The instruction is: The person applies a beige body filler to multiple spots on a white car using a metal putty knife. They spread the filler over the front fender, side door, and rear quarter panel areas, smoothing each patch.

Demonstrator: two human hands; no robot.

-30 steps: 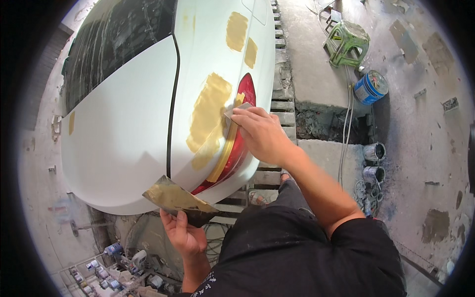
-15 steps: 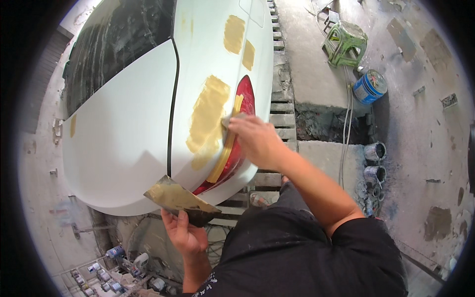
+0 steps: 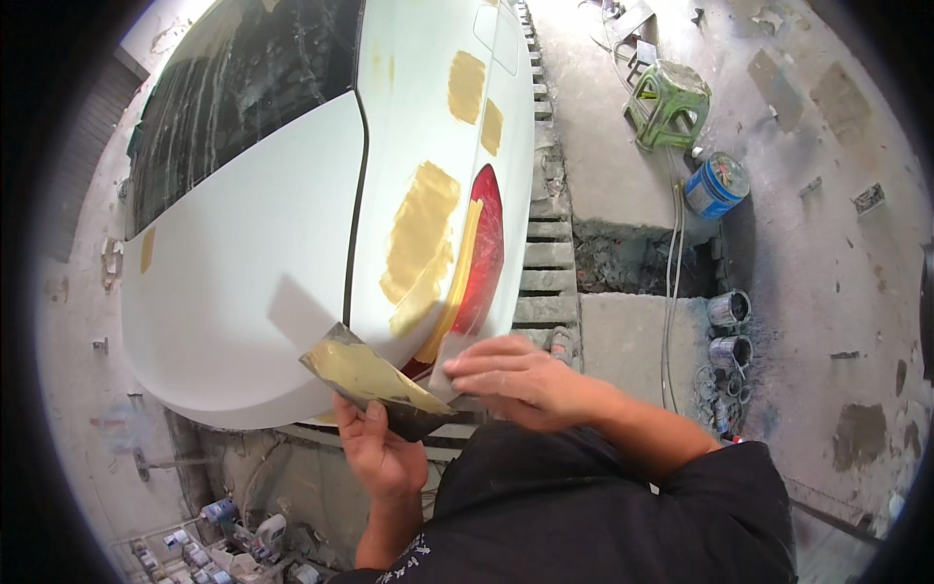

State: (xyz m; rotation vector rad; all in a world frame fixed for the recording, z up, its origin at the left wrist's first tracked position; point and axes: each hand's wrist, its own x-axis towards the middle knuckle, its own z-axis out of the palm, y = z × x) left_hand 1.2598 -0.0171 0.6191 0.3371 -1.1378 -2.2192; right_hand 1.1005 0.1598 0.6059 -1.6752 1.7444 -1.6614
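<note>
My left hand [image 3: 381, 456] grips the lower edge of a dark flat mixing board [image 3: 365, 375] that carries a smear of tan putty. My right hand [image 3: 530, 387] is closed on a pale putty spreader [image 3: 448, 365], its blade at the board's right end; whether they touch I cannot tell. Just beyond is the white car [image 3: 233, 224]. A broad tan putty patch [image 3: 420, 234] lies on its panel, partly streaky toward the bottom. Yellow masking tape [image 3: 461, 277] runs along the edge of the red tail light [image 3: 484, 268]. My right hand hides the light's lower part.
A slatted floor grate [image 3: 548, 282] runs beside the car, with an open pit [image 3: 632, 258] to its right. Farther right are a green stool [image 3: 671, 102], a blue bucket [image 3: 717, 185], open cans [image 3: 730, 309] and hoses [image 3: 671, 292]. Several bottles and cans [image 3: 195, 555] stand at lower left.
My right hand has drawn the spreader down from the putty patch beside the tail light to the board. The left hand and board have shifted slightly right and lower.
</note>
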